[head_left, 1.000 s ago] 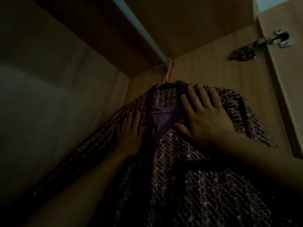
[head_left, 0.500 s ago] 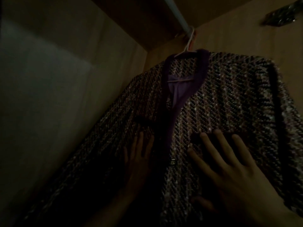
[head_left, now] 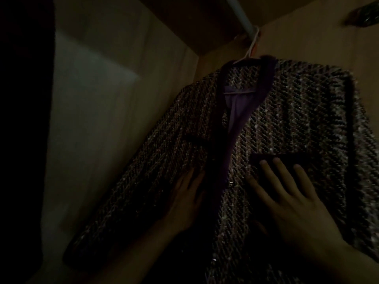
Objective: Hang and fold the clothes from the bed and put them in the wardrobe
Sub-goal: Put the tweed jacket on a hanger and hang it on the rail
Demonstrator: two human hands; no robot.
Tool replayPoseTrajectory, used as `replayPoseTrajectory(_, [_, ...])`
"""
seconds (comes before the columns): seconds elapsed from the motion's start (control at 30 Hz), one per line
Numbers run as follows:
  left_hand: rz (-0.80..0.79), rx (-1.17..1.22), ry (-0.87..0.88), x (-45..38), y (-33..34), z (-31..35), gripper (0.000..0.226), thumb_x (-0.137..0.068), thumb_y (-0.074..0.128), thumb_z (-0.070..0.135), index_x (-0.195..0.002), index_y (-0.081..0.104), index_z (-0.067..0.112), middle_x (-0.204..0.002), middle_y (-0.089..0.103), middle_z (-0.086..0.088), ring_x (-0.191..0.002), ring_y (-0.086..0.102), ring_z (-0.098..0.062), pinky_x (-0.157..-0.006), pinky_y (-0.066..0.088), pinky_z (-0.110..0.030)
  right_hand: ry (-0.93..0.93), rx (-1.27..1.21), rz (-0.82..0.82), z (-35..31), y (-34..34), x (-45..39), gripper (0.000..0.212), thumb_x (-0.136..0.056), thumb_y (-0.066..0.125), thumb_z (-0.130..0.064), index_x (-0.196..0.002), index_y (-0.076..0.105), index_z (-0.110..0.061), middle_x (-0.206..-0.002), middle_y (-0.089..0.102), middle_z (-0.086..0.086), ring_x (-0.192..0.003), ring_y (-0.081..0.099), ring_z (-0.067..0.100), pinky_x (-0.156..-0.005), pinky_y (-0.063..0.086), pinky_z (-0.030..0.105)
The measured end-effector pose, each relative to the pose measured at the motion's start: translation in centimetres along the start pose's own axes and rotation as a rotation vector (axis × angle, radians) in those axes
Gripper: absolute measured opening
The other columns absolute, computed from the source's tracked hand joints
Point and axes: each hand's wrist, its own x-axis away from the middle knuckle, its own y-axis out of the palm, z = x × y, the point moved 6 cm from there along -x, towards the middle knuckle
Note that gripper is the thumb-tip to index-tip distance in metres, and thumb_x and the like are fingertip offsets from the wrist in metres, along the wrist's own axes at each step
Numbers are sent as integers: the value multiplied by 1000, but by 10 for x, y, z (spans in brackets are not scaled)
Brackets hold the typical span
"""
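Dim wardrobe interior [head_left: 114,103], viewed from below; pale wooden walls are seen at left and far right, with a darker wooden top panel above. A metal rail [head_left: 241,14] is seen crossing the top, running from upper centre toward the far wall. A light-coloured hanger [head_left: 251,51] is hooked on the rail close to the far wall. A tweed jacket [head_left: 287,111] with dark purple trim and purple lining is carried on the hanger and fills the centre and right of the view. A metal hinge [head_left: 367,16] is partly seen at the upper right edge, blurred.

Left hand [head_left: 187,201]: laid flat on the jacket's left front panel, just left of the front trim; fingers are straight and loosely spread, nothing gripped.

Right hand [head_left: 295,203]: laid flat on the jacket's right front panel; fingers are straight and spread, with fingertips [head_left: 276,161] touching the dark band of a chest pocket [head_left: 287,157]. Nothing is gripped.

A small metal button [head_left: 230,183] is seen on the front edge, between the two hands. Lower areas are too dark to resolve.
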Motion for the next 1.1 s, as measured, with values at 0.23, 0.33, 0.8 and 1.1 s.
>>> replayPoseTrajectory(0.23, [108, 48, -86, 35, -55, 24, 59, -100, 27, 57, -146, 44, 25, -154, 39, 3, -140, 29, -13, -117, 25, -37, 17, -65, 25, -24, -22, 27, 71, -77, 36, -56, -119, 72, -11, -135, 58, 24, -126, 52, 47, -101, 27, 59])
replayPoseTrajectory(0.33, [191, 220, 0, 50, -79, 51, 62, -96, 24, 62, -147, 41, 31, -151, 41, 9, -137, 33, -5, -114, 29, -33, 10, -56, -13, -29, -24, 42, 72, -75, 36, -58, -118, 72, -14, -132, 61, 23, -124, 55, 46, -101, 27, 57])
replayPoseTrajectory(0.8, [-294, -525, 204, 117, -7, 103, 75, -99, 9, 51, -155, -14, 7, -163, -23, -9, -146, -32, -23, -121, -12, -49, 17, -34, -185, -33, -40, 120, 67, -84, 37, -49, -134, 61, -13, -139, 56, 21, -130, 52, 39, -105, 26, 49])
replayPoseTrajectory(1.1, [-277, -355, 160, 140, -45, 148, 70, -99, 25, 57, -154, 28, 15, -165, 13, -8, -153, 2, -22, -124, 8, -42, -4, -139, -236, -31, -71, 152, 64, -83, 38, -50, -133, 62, -19, -141, 56, 15, -133, 50, 35, -107, 40, 57])
